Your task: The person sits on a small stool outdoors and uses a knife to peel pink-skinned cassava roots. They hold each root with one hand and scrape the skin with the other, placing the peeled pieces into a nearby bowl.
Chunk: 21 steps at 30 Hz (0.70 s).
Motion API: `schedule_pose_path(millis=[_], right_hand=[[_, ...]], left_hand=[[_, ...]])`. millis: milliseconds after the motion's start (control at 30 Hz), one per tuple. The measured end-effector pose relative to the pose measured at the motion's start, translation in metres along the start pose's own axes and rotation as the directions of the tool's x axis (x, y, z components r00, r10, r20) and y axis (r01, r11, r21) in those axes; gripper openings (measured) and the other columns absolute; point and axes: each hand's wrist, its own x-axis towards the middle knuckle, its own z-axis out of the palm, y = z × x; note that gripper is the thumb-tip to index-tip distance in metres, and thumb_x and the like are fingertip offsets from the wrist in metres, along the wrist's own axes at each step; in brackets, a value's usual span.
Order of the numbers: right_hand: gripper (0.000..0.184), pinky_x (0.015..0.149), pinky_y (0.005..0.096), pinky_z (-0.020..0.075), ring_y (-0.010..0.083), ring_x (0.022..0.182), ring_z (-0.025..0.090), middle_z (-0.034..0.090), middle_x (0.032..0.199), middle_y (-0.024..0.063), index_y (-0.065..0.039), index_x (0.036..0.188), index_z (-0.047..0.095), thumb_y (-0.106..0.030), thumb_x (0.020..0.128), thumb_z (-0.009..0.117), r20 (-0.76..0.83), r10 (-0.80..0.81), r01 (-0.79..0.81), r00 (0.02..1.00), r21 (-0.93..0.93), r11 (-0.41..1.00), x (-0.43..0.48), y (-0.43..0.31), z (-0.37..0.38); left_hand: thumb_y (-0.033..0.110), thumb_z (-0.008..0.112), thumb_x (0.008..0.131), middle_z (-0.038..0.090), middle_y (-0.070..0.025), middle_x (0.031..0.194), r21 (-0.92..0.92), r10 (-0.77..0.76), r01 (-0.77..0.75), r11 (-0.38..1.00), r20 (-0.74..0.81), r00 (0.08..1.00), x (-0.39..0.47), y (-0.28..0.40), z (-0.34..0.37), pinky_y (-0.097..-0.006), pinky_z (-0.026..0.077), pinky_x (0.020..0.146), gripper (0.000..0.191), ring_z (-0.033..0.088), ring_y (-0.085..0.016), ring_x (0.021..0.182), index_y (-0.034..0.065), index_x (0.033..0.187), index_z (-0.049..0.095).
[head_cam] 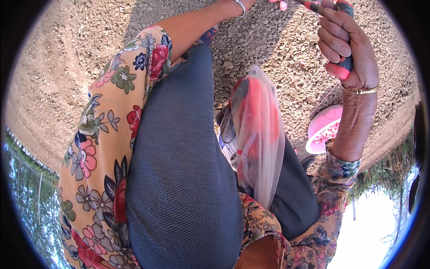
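My right hand is closed around the red-and-black grip of a hand tool at the upper right. Part of the tool reaches left past the fingers, and its working end is cut off by the top edge. Only the wrist and a bit of my left hand show at the top, with a silver bangle on the wrist; its fingers are out of view. Near it, small pink pieces lie on the crumbly soil.
A pink plastic bowl holding small pink pieces rests on the soil by my right forearm. Between my knees, a translucent plastic bag contains red and dark things. My bent leg in dark trousers fills the middle.
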Motion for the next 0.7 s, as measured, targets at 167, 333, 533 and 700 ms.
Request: schedule_pose_path(millis=[167, 333, 533, 700], right_hand=[[0.02, 0.035, 0.0192, 0.029, 0.0016, 0.042, 0.029, 0.029, 0.059, -0.0071, 0.004, 0.114, 0.052, -0.007, 0.099, 0.046, -0.054, 0.003, -0.007, 0.999, -0.058, 0.998, -0.001, 0.003, 0.0], [0.024, 0.036, 0.019, 0.0294, 0.0019, 0.043, 0.028, 0.029, 0.061, -0.0063, 0.005, 0.119, 0.05, -0.009, 0.1, 0.044, -0.012, 0.025, -0.025, 1.0, -0.029, 0.999, -0.006, -0.001, 0.001], [0.031, 0.034, 0.0182, 0.0329, 0.0016, 0.042, 0.029, 0.031, 0.063, -0.0046, 0.009, 0.127, 0.044, -0.008, 0.102, 0.037, 0.074, 0.041, -0.039, 0.996, -0.038, 0.999, -0.016, -0.015, -0.005], [0.022, 0.033, 0.0191, 0.0324, 0.0021, 0.04, 0.032, 0.034, 0.059, -0.0052, 0.003, 0.116, 0.049, -0.011, 0.099, 0.046, 0.09, 0.079, -0.089, 0.993, 0.115, 0.989, -0.045, -0.019, -0.013]], left_hand=[[0.026, 0.056, 0.083, 0.069, -0.0221, 0.085, -0.028, -0.106, 0.106, 0.994, -0.011, 0.994, -0.004, 0.006, -0.002, -0.0498, 0.054, 0.072, 0.027, 0.068, -0.039, 0.08, 0.0027, 0.082, 0.07], [0.025, 0.057, 0.082, 0.069, -0.0215, 0.086, -0.044, -0.138, 0.139, 0.989, 0.011, 0.99, -0.004, 0.009, -0.005, -0.0501, 0.054, 0.073, 0.025, 0.068, -0.038, 0.082, 0.0029, 0.083, 0.07], [0.022, 0.058, 0.082, 0.069, -0.0218, 0.087, -0.031, -0.134, 0.134, 0.99, 0.0, 0.991, -0.006, 0.012, -0.005, -0.0492, 0.054, 0.075, 0.023, 0.068, -0.038, 0.083, 0.0026, 0.083, 0.071], [0.02, 0.058, 0.083, 0.068, -0.0244, 0.087, -0.103, -0.195, 0.195, 0.975, 0.008, 0.981, -0.003, 0.017, -0.016, -0.0492, 0.054, 0.074, 0.023, 0.068, -0.039, 0.083, 0.0021, 0.083, 0.072]])
